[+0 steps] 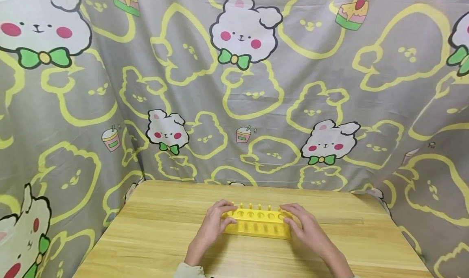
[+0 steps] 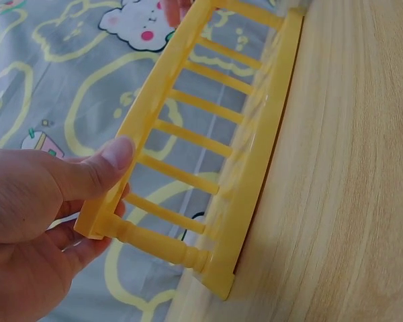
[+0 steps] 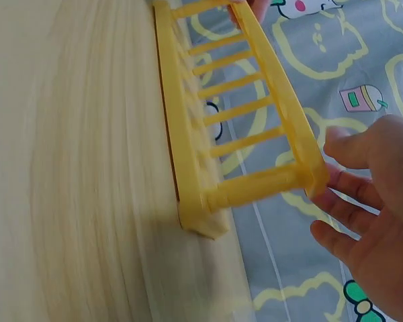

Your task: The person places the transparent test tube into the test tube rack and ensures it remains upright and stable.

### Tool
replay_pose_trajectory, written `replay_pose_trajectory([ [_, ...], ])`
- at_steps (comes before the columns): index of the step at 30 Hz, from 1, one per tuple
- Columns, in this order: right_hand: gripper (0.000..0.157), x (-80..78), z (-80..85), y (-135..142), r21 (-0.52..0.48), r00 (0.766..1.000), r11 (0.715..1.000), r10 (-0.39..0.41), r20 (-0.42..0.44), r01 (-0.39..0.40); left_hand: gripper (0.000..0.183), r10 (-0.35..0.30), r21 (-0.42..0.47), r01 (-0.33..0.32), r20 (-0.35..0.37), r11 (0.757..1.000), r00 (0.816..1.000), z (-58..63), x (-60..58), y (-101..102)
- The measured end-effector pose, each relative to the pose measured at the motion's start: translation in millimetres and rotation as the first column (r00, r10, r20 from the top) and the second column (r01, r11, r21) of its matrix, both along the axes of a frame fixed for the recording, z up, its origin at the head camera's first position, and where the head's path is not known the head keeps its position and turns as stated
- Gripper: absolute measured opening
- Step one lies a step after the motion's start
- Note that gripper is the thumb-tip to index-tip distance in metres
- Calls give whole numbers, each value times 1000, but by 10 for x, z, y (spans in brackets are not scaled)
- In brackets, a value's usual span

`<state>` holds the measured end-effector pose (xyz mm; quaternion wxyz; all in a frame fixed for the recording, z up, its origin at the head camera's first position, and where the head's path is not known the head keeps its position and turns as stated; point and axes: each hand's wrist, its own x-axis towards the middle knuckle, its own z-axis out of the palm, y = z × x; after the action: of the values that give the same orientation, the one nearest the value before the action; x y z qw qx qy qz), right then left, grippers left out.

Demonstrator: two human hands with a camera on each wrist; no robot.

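Note:
A yellow plastic test tube rack (image 1: 253, 228) stands upright on the wooden table, with a row of round holes along its top plate and short pegs behind. My left hand (image 1: 213, 223) grips the left end of that plate. In the left wrist view, the thumb (image 2: 119, 153) presses on the plate and the fingers curl beneath it. My right hand (image 1: 305, 228) is around the right end, thumb on the near side and fingers on the far side. The right wrist view is blurred there, with fingertips (image 3: 336, 178) against the plate's corner. No tubes show in the holes.
A faint clear strip (image 1: 344, 220) lies on the wooden table (image 1: 161, 229) to the right of the rack. Grey patterned curtains (image 1: 256, 95) hang behind the table and along both sides.

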<state>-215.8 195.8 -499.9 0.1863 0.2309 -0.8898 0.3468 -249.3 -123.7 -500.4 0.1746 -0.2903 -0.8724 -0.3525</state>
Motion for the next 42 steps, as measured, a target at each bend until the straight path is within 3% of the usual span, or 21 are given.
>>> replay_pose_trajectory([
  [7,36,-13,17,218,48,995,998,-35,-96,40,37,2,-5,-2,0,1000,1000,13,5,11],
  [14,46,-42,-82,515,128,985,988,-70,-159,90,37,-3,-9,3,8,1000,1000,29,8,28],
  [22,44,-103,-213,782,177,983,974,-116,-143,141,37,2,-3,-2,30,1000,1000,31,-8,34],
  [37,43,-207,-267,1114,274,992,953,-127,-20,128,38,5,7,-6,53,1000,999,22,-5,18],
  [42,43,-232,-294,1185,317,991,939,-129,-38,134,38,7,4,-7,47,1000,999,4,-6,10],
])
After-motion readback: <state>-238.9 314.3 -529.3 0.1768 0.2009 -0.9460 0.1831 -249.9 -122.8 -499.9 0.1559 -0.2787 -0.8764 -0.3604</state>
